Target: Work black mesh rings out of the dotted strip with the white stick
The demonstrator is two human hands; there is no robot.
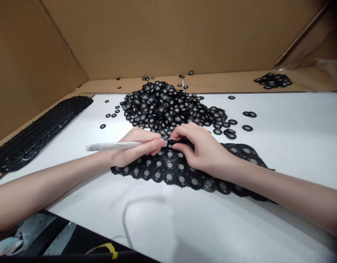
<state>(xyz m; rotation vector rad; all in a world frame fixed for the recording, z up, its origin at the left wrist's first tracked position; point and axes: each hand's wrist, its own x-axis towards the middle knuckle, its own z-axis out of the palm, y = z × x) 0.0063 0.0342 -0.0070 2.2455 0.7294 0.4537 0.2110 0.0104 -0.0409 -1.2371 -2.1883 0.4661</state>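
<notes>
My left hand (142, 146) is closed around a white pen-like tool (113, 146), whose tip points right toward my other hand. Beneath both hands lies a black rubbery sheet (169, 166) with rows of round pieces that have pale centres. My right hand (197, 146) pinches the sheet's far edge, thumb and forefinger close together at the tool's tip. What exactly sits between those fingers is partly hidden. Just beyond the hands rises a heap of loose black rings with grey centres (163, 106).
Stacked black sheets (39, 135) lie along the left side of the white table (146, 219). A smaller pile of rings (274, 80) sits at the back right, and single rings (247, 128) are scattered about. Cardboard walls (168, 40) enclose the back and sides.
</notes>
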